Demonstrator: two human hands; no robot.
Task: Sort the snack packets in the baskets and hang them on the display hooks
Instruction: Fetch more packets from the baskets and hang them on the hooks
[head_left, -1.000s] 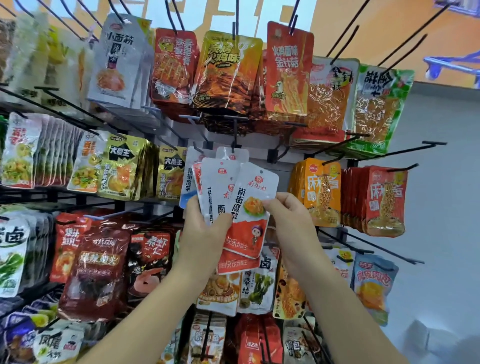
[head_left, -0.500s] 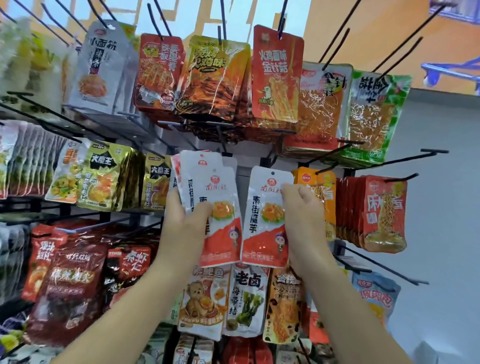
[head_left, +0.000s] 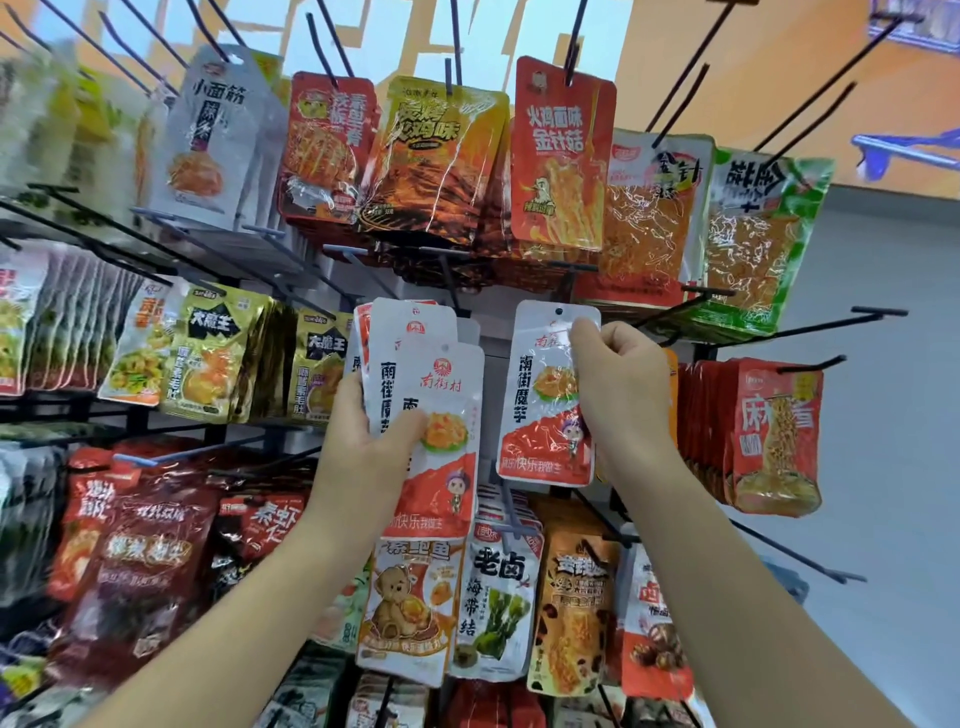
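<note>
Held packet (head_left: 545, 395) — white top, red-orange bottom, black lettering; the fanned stack (head_left: 426, 410) matches. Hooks (head_left: 810, 327) black, wall (head_left: 893, 467) grey.

Orange wall (head_left: 753, 67) above grey wall (head_left: 883, 426), blue frame (head_left: 896, 146) top right.

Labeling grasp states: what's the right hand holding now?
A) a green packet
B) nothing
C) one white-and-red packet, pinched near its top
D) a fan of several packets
C: the right hand pinches a single white-and-red packet near its hang hole; the stack of packets is in the left hand.
</note>
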